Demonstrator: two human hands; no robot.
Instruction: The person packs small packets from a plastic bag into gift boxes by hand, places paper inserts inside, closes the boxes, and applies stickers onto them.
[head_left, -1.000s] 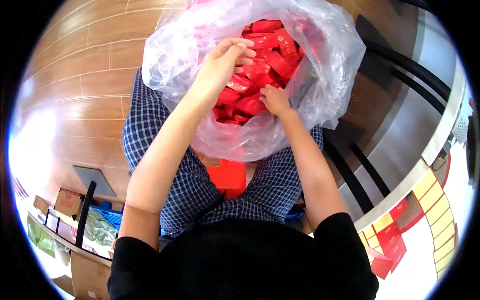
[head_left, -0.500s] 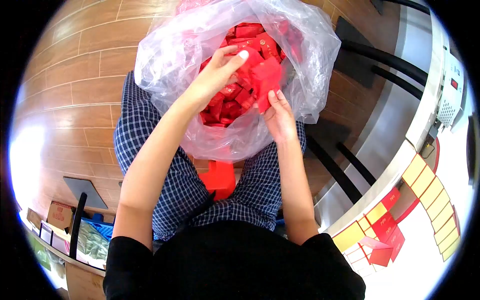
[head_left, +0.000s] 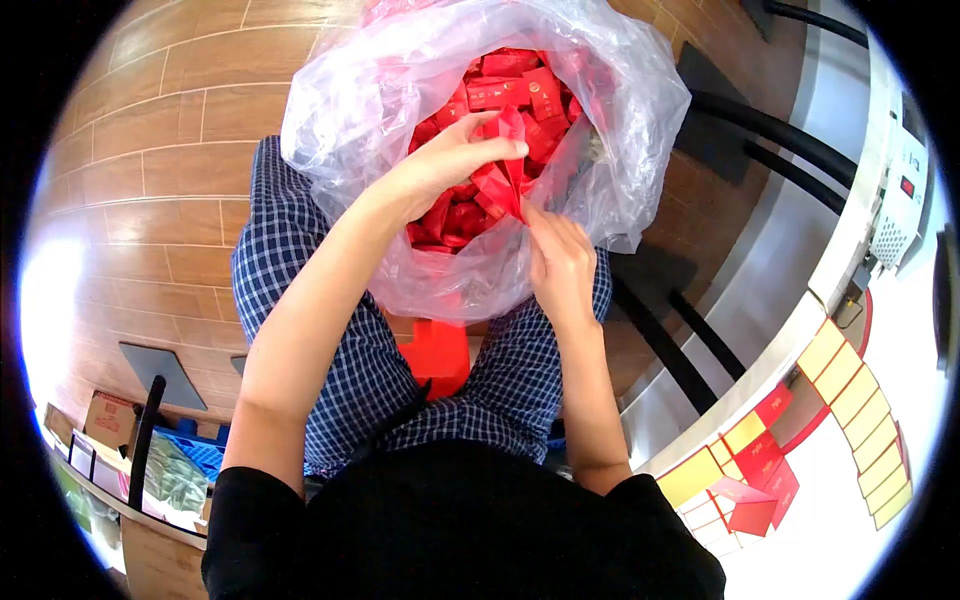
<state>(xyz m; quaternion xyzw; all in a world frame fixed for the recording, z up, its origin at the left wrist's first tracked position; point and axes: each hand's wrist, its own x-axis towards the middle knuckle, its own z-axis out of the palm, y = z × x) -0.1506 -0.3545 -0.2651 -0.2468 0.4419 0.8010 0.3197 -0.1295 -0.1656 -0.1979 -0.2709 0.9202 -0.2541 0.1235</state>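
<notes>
A thin, shiny red packet (head_left: 513,165) stands creased and narrow between my two hands, above the heap in the bag. At its upper left edge, my left hand (head_left: 455,160) pinches it, with the thumb on the near side. The fingers of my right hand (head_left: 560,260) close on its lower end. A large clear plastic bag (head_left: 345,120) stands open between my knees, its rim spread wide. Many small red packets (head_left: 500,93), some with gold marks, fill it and lie jumbled just under my hands.
To the right, a white table (head_left: 835,250) carries a row of yellow cards (head_left: 850,400), red envelopes (head_left: 765,480) and a white perforated device (head_left: 900,190). Black table legs (head_left: 670,345) stand beside my right knee. A cardboard box (head_left: 110,420) is at lower left.
The red packet has turned from a broad, flat face to a narrow, creased shape. My right hand has rolled over, its back now up, and my left hand has shifted slightly right and down.
</notes>
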